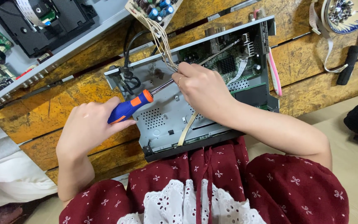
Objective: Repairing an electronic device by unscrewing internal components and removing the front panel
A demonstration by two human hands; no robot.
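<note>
Blue-and-orange screwdriver (131, 107) lies slanted (tip inward) over the opened grey chassis (166, 116).

Soft, even daylight fills the scene, bright without harshness. Shadows are faint: a pale one lies under the left hand (88, 124) on the wooden tabletop (42, 112), another beneath the right hand (201, 89) on the grey metal chassis (162, 120). The chassis shows a mild sheen, no hard glare. Focus is sharp at the centre; straight edges bow slightly toward the corners.
</note>
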